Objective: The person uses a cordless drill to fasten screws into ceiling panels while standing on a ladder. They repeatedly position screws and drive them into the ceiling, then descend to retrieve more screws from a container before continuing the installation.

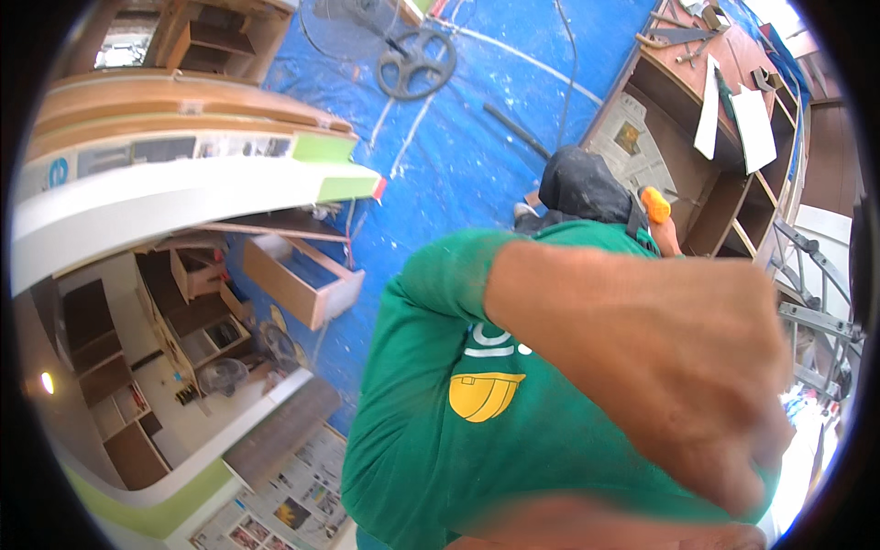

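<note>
My left hand [724, 431] is raised across my green shirt [403, 394], very close to the view. Its back faces up, with the fingers curled down and partly blurred; whatever they hold is hidden. Beyond the left forearm, my right hand [669, 240] hangs low at the right, closed around an orange rounded thing [654, 203] whose kind I cannot make out. A blurred patch of skin crosses the lower edge. Past the shirt, a dark trouser leg [587, 183] shows above the blue sheet [486, 82].
A wooden cabinet carcass [706, 183] at the right bears hand tools and white strips [753, 128]. Beside it stands a metal ladder [816, 321]. To the left are a white ledge [202, 206], an open wooden drawer box [302, 280] and a round fan base [417, 64].
</note>
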Motion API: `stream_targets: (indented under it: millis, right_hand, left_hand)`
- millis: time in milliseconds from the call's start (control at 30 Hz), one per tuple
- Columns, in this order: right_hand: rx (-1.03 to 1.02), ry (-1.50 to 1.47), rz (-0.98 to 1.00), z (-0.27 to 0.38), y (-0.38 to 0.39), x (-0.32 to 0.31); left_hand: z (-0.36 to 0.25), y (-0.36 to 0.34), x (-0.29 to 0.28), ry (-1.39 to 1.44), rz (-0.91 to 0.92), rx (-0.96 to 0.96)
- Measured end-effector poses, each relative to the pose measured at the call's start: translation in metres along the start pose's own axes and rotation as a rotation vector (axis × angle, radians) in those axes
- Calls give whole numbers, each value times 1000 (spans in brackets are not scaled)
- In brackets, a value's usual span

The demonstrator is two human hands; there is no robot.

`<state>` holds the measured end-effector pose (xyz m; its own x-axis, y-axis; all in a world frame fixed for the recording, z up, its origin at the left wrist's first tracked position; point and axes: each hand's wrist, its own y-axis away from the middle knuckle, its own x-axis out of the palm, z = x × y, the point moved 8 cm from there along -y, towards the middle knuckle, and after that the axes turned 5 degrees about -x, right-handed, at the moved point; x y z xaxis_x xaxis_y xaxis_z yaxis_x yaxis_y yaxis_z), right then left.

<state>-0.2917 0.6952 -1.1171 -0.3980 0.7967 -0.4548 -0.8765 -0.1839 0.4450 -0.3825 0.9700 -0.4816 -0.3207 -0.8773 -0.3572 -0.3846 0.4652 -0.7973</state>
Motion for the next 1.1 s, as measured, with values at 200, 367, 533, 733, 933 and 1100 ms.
stream_targets:
  millis: [200, 367, 533, 733, 933, 1100]
  right_hand:
    - [124, 10, -127, -11, 28, 14]
    - [445, 196, -3, -43, 48, 32]
    - [573, 196, -134, -51, 27, 33]
    - [587, 183, -321, -61, -99, 14]
    - [495, -37, -388, -3, -267, -37]
    - [445, -278, -425, 58, -364, -95]
  left_hand:
    - [155, 122, 6, 204, 166, -794]
    - [245, 449, -26, -152, -167, -1498]
    - [241, 614, -59, 88, -381, -1990]
    - [393, 586, -89, 132, -196, -2024]
    - [545, 592, -157, 210, -244, -2203]
    - [641, 581, -217, 285, -110, -2390]
